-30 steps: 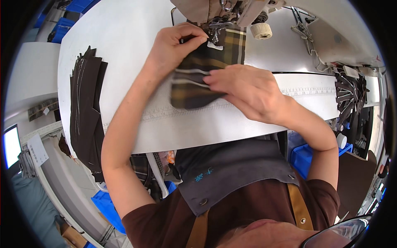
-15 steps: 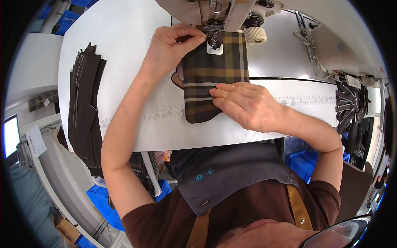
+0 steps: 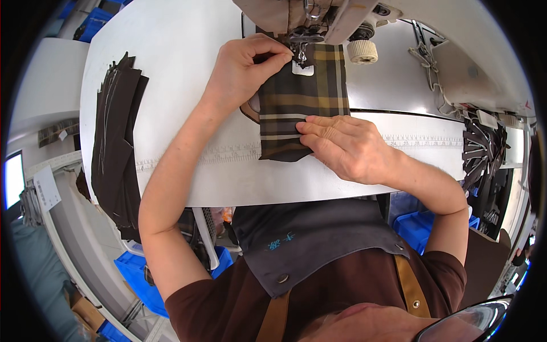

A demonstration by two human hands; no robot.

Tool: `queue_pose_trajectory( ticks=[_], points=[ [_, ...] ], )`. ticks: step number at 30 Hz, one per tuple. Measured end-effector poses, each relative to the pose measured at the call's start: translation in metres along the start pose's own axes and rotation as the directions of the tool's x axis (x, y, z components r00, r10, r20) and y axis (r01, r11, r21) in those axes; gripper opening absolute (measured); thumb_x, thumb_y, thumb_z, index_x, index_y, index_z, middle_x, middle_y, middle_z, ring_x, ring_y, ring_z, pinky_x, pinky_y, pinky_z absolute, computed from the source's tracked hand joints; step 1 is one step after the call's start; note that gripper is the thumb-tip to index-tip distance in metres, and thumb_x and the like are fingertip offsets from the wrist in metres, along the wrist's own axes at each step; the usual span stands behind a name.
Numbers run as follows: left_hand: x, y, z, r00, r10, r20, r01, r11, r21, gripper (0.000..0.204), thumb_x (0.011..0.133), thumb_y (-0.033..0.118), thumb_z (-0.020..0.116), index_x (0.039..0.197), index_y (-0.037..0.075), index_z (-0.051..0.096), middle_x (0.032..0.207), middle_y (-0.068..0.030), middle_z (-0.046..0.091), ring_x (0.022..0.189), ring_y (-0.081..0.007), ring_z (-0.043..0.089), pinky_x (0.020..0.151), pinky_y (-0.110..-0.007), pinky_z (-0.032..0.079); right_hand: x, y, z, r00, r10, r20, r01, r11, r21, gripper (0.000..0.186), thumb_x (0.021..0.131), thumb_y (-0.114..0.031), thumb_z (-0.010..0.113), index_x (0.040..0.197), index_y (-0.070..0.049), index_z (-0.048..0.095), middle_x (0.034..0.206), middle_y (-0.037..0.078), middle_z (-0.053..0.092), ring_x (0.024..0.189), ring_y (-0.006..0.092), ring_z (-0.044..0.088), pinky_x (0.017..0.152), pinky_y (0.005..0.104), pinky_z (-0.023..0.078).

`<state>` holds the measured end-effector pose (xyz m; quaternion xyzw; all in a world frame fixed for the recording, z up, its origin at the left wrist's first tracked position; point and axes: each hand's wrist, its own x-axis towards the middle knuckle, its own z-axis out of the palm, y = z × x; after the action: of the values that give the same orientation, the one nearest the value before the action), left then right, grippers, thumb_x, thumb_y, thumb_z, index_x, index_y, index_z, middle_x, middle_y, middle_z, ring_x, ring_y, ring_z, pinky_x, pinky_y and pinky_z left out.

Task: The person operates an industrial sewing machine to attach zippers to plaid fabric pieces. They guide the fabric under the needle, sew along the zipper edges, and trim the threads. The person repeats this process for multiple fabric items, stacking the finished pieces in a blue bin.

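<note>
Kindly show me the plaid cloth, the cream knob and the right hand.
Plaid cloth [image 3: 302, 102], head view: middle of patterned face.
Cream knob [image 3: 363, 52], head view: ridged side.
Right hand [image 3: 346, 146], head view: back of hand.

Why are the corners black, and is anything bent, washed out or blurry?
Head view: the fisheye lens's round image leaves the corners black and bows the ruler markings; head view, far left: the screen is washed out nearly white; head view, centre: the cloth looks fairly sharp.

Dark plaid cloth [image 3: 302, 104] (mustard-banded, pale-striped), white table [image 3: 222, 185], dark brown fabric pieces [image 3: 117, 137], grey apron [image 3: 330, 233], blue bin [image 3: 134, 277]
</note>
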<state>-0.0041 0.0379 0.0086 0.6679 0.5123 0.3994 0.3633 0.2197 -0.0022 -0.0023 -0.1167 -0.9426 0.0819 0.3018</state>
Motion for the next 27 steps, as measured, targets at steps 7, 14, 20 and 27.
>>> queue_pose_trajectory(
  ticks=[7, 14, 20, 27],
  points=[
    [-0.004, 0.000, 0.002, 0.997, 0.078, -0.006, -0.077, 0.991, 0.108, 0.012, 0.083, 0.008, 0.066, 0.091, 0.000, 0.070, 0.090, -0.0055, 0.070, 0.083, -0.0121, 0.063, 0.078, -0.024, 0.047, -0.001, 0.001, 0.000, 1.000, -0.007, -0.001, 0.007, 1.000, 0.002, 0.019, 0.072, -0.009, 0.062, 0.088, 0.002, 0.062, 0.099, 0.017, 0.068, 0.089, 0.0269, 0.068, 0.069, 0.0330, 0.056],
    [-0.006, -0.013, 0.008, 0.884, 0.468, 0.020, -0.426, 0.785, 0.451, 0.007, 0.078, 0.007, 0.068, 0.085, 0.006, 0.070, 0.086, -0.0025, 0.066, 0.075, -0.0196, 0.063, 0.066, -0.029, 0.051, -0.001, -0.001, -0.001, 1.000, -0.020, 0.020, 0.020, 0.999, -0.026, 0.021, 0.070, -0.009, 0.062, 0.088, 0.002, 0.062, 0.100, 0.018, 0.067, 0.091, 0.0276, 0.067, 0.073, 0.0337, 0.056],
    [-0.005, -0.018, 0.008, 0.800, 0.597, 0.064, -0.534, 0.660, 0.529, 0.008, 0.075, 0.007, 0.069, 0.083, 0.008, 0.068, 0.085, 0.0008, 0.063, 0.072, -0.0190, 0.062, 0.062, -0.030, 0.052, -0.001, -0.002, -0.002, 0.999, -0.010, 0.050, 0.012, 0.999, -0.032, 0.021, 0.071, -0.009, 0.061, 0.089, 0.002, 0.062, 0.103, 0.018, 0.067, 0.094, 0.0283, 0.067, 0.076, 0.0343, 0.056],
    [-0.004, -0.016, 0.007, 0.817, 0.574, 0.060, -0.522, 0.691, 0.500, 0.005, 0.077, 0.007, 0.068, 0.082, 0.007, 0.068, 0.083, -0.0009, 0.065, 0.072, -0.0194, 0.062, 0.062, -0.031, 0.052, -0.001, -0.003, -0.002, 0.998, -0.016, 0.054, 0.019, 0.999, -0.045, 0.021, 0.071, -0.009, 0.061, 0.089, 0.002, 0.062, 0.104, 0.018, 0.066, 0.096, 0.0282, 0.066, 0.077, 0.0344, 0.055]
  ],
)
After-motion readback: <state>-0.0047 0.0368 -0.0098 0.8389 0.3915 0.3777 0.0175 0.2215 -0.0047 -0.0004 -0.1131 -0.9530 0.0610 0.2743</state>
